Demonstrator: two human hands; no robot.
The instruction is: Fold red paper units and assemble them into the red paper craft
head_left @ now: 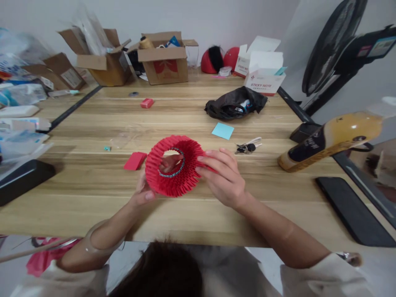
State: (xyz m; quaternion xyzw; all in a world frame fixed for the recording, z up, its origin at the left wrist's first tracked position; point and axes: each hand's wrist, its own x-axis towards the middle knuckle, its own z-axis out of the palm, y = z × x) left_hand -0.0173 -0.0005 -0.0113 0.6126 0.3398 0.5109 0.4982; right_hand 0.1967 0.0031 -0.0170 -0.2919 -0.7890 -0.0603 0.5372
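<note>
A red ring of many folded paper pieces point(156, 177), with a blue-green line around its inner rim, is held tilted above the table. My left hand point(144, 192) grips it from the left and below, thumb on the outside, other fingers partly seen through the opening. Against its right side, my right hand point(224, 175) pinches a red folded piece at the ring's edge; whether that piece is joined to the ring I cannot tell. A small stack of red paper point(135, 161) lies on the table just left of the ring.
On the wooden table point(185, 218) are a blue sticky note point(222, 130), keys point(247, 147), a black bag point(236, 103) and a red block point(146, 103). A bottle point(328, 140) and a phone point(352, 210) are at right. Cardboard boxes point(165, 68) line the back.
</note>
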